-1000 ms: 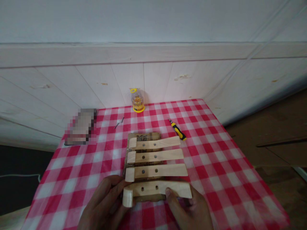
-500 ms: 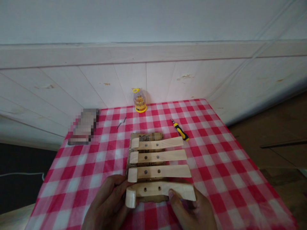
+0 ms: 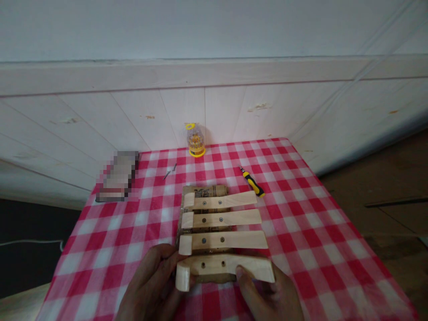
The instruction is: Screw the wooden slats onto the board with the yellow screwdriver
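Observation:
Several pale wooden hooks lie side by side across a brown board with dark printed lettering (image 3: 220,191). Each has a curled left end, a long flat right end and two round screw heads or holes. The nearest wooden hook (image 3: 214,264) sits slightly tilted at the board's front edge. My right hand (image 3: 270,294) grips its right end, thumb on top and fingers below. My left hand (image 3: 152,278) is closed at the left side, against the board and the curled end; its fingertips are partly hidden. Behind lie the second hook (image 3: 240,239), third hook (image 3: 242,216) and farthest hook (image 3: 239,199).
A yellow-and-black screwdriver (image 3: 252,182) lies right of the board. A clear bit case with yellow base (image 3: 196,140) stands by the wall. Thin metal bits (image 3: 170,171) lie left. A blurred flat dark-edged object (image 3: 118,176) rests at the far left of the checked tablecloth (image 3: 317,249).
Hardly anything differs. The whole view shifts very slightly to the right, and both hands keep the same hold.

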Demonstrator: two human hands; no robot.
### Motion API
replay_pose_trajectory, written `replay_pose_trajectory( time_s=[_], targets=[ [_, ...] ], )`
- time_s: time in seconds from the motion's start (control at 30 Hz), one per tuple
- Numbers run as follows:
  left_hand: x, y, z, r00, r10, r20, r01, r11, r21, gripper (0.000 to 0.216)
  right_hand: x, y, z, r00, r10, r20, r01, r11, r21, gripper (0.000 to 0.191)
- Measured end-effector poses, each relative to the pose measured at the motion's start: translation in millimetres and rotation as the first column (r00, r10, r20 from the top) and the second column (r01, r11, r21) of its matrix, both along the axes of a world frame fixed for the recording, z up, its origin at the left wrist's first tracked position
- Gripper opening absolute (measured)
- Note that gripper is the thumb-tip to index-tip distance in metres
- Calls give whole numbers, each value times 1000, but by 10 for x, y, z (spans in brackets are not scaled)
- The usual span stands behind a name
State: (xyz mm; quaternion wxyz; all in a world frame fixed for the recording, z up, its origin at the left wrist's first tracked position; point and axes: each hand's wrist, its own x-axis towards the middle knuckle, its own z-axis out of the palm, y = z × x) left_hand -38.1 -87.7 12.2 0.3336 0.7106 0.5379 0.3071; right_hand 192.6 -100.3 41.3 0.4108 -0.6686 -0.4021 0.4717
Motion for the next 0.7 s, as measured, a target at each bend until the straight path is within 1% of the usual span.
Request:
replay_pose_trajectory(
  time_s=[0.1, 0.17, 0.27, 0.4, 0.47, 0.57, 0.63, 0.7],
  targets=[
    [19, -27, -19, 999, 46, 29, -46, 999, 18, 17, -2, 5, 1, 1000, 2, -9, -2, 1000, 0, 30],
    [26, -40, -26, 998, 56, 41, -56, 998, 11, 17, -3, 8, 2, 1000, -9, 1, 9, 1000, 2, 29],
    [39, -42, -10, 998, 60, 12, -60, 998, 15, 18, 0, 11, 4, 1000, -5, 20, 5, 1000, 1, 27],
    [83, -41, 24, 991, 96, -94, -90, 993, 71, 22, 8, 7, -8, 1000, 4, 20, -3, 1000, -2, 26],
    [114, -54, 27, 979, 137, -152, -122, 987, 106, 25, 11, 2, -21, 1000, 2, 30, -1, 1000, -5, 26],
    [149, -91, 13, 952, 172, -254, -137, 979, 148, 28, 12, -4, -32, 998, -1, 56, 2, 1000, -6, 27],
    [159, -114, 6, 922, 190, -337, -121, 969, 214, 31, 11, -1, -27, 998, -4, 65, 5, 1000, -9, 28],
    [170, -128, 17, 892, 185, -413, -61, 953, 295, 30, 9, 6, -15, 998, -7, 67, 8, 1000, -14, 27]
  ],
)
